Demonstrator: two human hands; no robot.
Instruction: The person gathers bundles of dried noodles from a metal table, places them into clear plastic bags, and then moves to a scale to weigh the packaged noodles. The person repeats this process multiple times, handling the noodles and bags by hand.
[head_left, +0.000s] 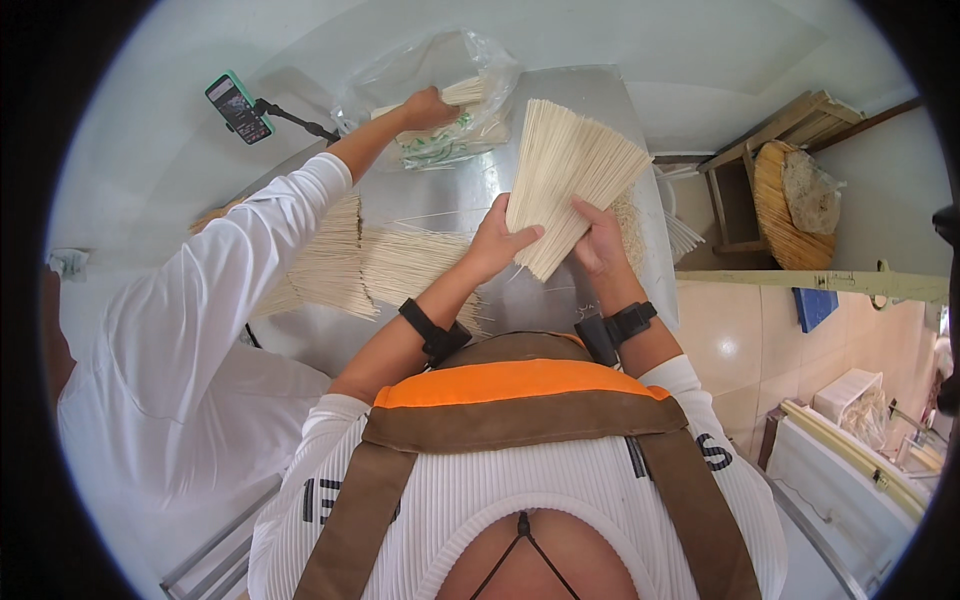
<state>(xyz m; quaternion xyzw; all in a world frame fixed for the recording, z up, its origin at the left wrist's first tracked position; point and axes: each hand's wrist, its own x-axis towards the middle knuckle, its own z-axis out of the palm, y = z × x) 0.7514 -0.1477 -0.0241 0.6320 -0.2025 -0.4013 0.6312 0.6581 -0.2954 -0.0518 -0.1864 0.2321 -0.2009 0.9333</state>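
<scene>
A thick fan of thin pale wooden sticks (577, 161) is gripped between my two hands over the metal table. My left hand (499, 244) holds its lower left edge, thumb lying across the front. On the lower right edge is my right hand (602, 238), its thumb also pressed on the sticks. The sticks spread wider at the top and narrow toward my body. Left of my left forearm, more sticks (412, 255) lie in overlapping layers on the table. A pile of short stick pieces (626, 217) shows partly behind my right hand.
At left, a co-worker's hand (431, 110) reaches into a clear plastic bag (450, 139) of sticks. A phone (240, 107) is mounted on a black arm (296, 120). The metal table's (592, 82) right edge borders a tiled floor. A wooden chair (731, 187) stands beyond.
</scene>
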